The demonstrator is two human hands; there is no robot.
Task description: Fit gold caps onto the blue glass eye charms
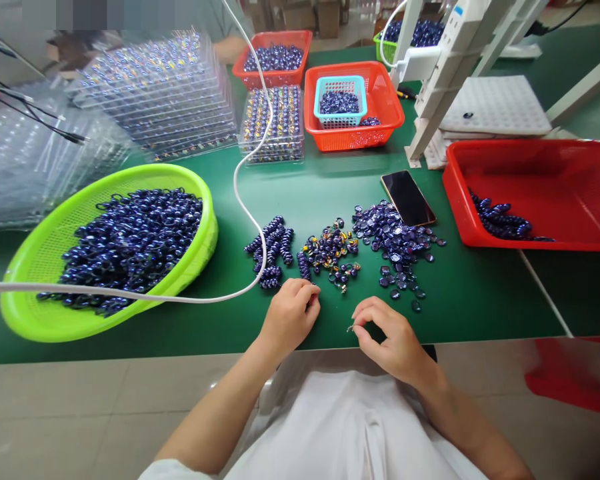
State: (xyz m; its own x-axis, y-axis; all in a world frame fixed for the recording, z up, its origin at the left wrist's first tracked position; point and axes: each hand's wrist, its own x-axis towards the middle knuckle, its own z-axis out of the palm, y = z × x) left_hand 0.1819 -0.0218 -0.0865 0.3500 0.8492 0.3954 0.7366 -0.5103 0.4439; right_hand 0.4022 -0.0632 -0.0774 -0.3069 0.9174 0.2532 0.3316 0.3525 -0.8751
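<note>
My left hand [290, 315] rests curled at the near edge of the green table [460, 293], fingertips closed on a small dark blue piece. A tiny metal part is pinched between the thumb and finger of my right hand [387, 337]. Just beyond the hands lie three small heaps: stacked dark blue pieces [271, 248], a mixed pile of blue and yellow parts [330, 252], and loose blue glossy discs [395, 240].
A lime green basket [55, 313] of blue pieces sits at left, crossed by a white cable [240, 193]. A phone [408, 197] lies beside a red bin [555, 193] at right. Orange baskets [380, 127], clear tray stacks [160, 93] and a white stand [440, 73] fill the back.
</note>
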